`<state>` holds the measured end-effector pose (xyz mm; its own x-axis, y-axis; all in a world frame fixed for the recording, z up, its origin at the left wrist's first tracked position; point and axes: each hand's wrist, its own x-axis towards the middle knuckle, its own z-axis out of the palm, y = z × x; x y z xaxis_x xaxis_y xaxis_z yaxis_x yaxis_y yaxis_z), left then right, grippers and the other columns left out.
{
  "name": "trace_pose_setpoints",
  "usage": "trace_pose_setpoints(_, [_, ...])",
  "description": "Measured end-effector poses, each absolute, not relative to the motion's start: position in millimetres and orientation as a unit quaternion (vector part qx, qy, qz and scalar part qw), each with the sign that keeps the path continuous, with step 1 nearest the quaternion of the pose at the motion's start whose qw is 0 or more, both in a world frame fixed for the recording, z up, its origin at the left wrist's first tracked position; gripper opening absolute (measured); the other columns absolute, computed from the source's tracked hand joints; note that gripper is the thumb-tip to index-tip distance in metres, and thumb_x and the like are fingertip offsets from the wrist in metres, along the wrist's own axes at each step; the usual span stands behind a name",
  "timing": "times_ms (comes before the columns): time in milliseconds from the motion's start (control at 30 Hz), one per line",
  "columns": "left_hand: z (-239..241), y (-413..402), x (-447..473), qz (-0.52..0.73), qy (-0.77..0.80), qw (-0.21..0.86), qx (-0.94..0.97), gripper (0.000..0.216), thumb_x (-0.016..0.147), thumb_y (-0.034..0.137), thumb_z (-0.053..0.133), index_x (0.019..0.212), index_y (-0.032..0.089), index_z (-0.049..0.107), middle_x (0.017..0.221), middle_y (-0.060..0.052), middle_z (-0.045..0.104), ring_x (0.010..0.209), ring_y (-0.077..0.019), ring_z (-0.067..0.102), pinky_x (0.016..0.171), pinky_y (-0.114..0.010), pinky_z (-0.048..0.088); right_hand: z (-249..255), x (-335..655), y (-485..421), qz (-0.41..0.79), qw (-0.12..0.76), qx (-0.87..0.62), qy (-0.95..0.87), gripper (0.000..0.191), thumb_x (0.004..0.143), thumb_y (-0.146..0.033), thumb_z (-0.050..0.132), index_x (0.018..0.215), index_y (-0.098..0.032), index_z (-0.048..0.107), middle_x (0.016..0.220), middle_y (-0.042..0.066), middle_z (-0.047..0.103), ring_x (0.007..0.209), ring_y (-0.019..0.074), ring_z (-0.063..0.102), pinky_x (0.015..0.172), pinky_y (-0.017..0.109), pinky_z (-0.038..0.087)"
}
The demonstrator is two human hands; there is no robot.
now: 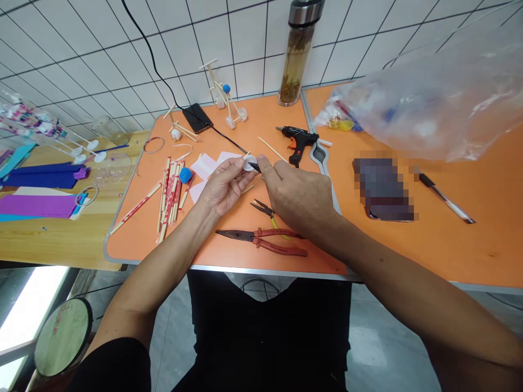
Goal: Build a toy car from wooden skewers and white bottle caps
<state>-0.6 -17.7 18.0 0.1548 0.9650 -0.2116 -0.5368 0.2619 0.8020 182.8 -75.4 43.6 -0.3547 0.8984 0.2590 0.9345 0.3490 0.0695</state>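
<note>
My left hand (226, 182) pinches a small white disc (248, 161), which looks like a bottle cap, between thumb and fingers. A thin pale stick end shows just above the disc. My right hand (296, 193) is closed around a dark pointed tool (255, 167); its tip meets the disc, and the rest is hidden in my fist. Below my hands lie red-handled long-nose pliers (261, 237) and smaller pliers with yellow handles (263, 207), partly covered by my right hand. Pale pink paper pieces (203, 166) lie behind my left hand.
Wrapped chopsticks (169, 198) and a blue ball (185, 175) lie at left. Behind are a black power bank (198, 118), a small stick-built model (224, 95), a glue gun (300, 142) and a tea bottle (298, 54). A phone (383, 190), pen (447, 198) and plastic bag (425, 98) are at right.
</note>
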Motion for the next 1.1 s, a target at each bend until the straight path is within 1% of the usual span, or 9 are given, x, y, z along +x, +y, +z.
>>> trace_pose_setpoints(200, [16,-18,1,0.537,0.394,0.686,0.293,0.017,0.104,0.018,0.081,0.088,0.018,0.075,0.100,-0.001,0.086,0.092,-0.0089,0.084,0.102,-0.021,0.069,48,181,-75,-0.077,0.080,-0.569,-0.815,0.066,0.111,-0.013,0.038,0.176,-0.011,0.052,0.114,0.019,0.078,0.085,0.0255,0.071,0.063,0.037,0.027])
trace_pose_setpoints(400, [15,-19,2,0.546,0.398,0.672,0.302,0.016,0.103,0.019,0.083,0.089,0.019,0.075,0.104,-0.002,0.087,0.100,-0.0112,0.085,0.101,-0.021,0.069,50,179,-76,-0.070,0.070,-0.575,-0.812,0.067,0.112,-0.012,0.037,0.178,-0.012,0.049,0.117,0.020,0.078,0.088,0.0271,0.074,0.062,0.038,0.026])
trace_pose_setpoints(500, [15,-20,3,0.554,0.401,0.662,0.308,0.017,0.102,0.018,0.084,0.087,0.019,0.075,0.101,0.000,0.087,0.096,-0.0098,0.085,0.099,-0.021,0.069,50,178,-75,-0.072,0.068,-0.577,-0.811,0.066,0.113,-0.012,0.035,0.178,-0.012,0.049,0.118,0.019,0.078,0.087,0.0266,0.075,0.061,0.037,0.025])
trace_pose_setpoints(667, [14,-24,7,0.582,0.379,0.635,0.338,0.018,0.096,0.019,0.091,0.084,0.019,0.077,0.094,0.002,0.084,0.088,-0.0077,0.081,0.090,-0.017,0.067,49,175,-74,-0.072,0.076,-0.580,-0.808,0.066,0.113,-0.013,0.037,0.178,-0.013,0.049,0.119,0.019,0.078,0.089,0.0270,0.075,0.062,0.037,0.027])
trace_pose_setpoints(800, [8,-25,8,0.613,0.387,0.572,0.385,0.020,0.089,0.029,0.099,0.086,0.021,0.081,0.096,0.001,0.086,0.091,-0.0107,0.082,0.094,-0.023,0.067,50,171,-75,-0.052,0.092,-0.590,-0.800,0.063,0.115,-0.017,0.041,0.177,-0.015,0.051,0.124,0.019,0.079,0.093,0.0278,0.076,0.063,0.037,0.029])
trace_pose_setpoints(867, [4,-25,7,0.629,0.382,0.532,0.419,0.020,0.089,0.034,0.100,0.090,0.022,0.084,0.098,-0.001,0.087,0.091,-0.0118,0.081,0.097,-0.026,0.066,51,171,-73,-0.005,0.124,-0.598,-0.792,0.059,0.116,-0.022,0.042,0.173,-0.018,0.057,0.128,0.018,0.080,0.097,0.0278,0.076,0.066,0.036,0.033])
trace_pose_setpoints(933, [2,-26,7,0.638,0.388,0.493,0.447,0.017,0.089,0.035,0.100,0.094,0.023,0.087,0.100,-0.001,0.088,0.091,-0.0124,0.080,0.097,-0.027,0.065,50,174,-67,0.086,0.192,-0.583,-0.784,0.053,0.117,-0.025,0.043,0.164,-0.021,0.067,0.127,0.014,0.083,0.100,0.0272,0.076,0.071,0.034,0.039])
trace_pose_setpoints(1033, [5,-30,7,0.632,0.424,0.449,0.468,0.011,0.092,0.030,0.097,0.098,0.025,0.090,0.100,-0.002,0.088,0.094,-0.0145,0.080,0.097,-0.028,0.064,45,180,-54,0.273,0.316,-0.514,-0.749,0.048,0.114,-0.029,0.046,0.147,-0.020,0.081,0.115,0.008,0.086,0.105,0.0269,0.075,0.084,0.034,0.049])
trace_pose_setpoints(1100, [8,-32,8,0.626,0.436,0.436,0.477,0.006,0.093,0.026,0.095,0.097,0.025,0.091,0.100,-0.002,0.088,0.100,-0.0164,0.081,0.099,-0.028,0.064,40,182,-47,0.364,0.355,-0.476,-0.718,0.048,0.112,-0.032,0.048,0.142,-0.019,0.084,0.111,0.007,0.085,0.108,0.0274,0.075,0.089,0.035,0.053])
